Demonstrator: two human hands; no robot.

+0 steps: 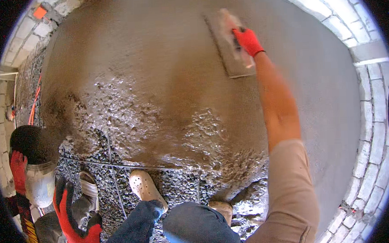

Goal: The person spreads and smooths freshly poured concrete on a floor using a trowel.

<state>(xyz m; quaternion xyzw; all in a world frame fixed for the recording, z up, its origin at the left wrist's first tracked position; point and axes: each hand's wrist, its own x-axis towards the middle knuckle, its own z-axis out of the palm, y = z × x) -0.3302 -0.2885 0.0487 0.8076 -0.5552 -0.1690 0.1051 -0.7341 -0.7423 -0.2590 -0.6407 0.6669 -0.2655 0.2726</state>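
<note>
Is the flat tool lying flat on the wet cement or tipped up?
Lying flat. The float rests face down on the wet cement, with the right hand gripping its handle on top.

Wet grey concrete slab [157, 58], smooth across its far part. Resting flat on it, a rectangular float [230, 46]. Nearer than the float, rough lumpy concrete [129, 115], then bare gravel [119, 181] crossed by thin steel bars [114, 164]. On the gravel, two pale clogs [147, 186].
</note>
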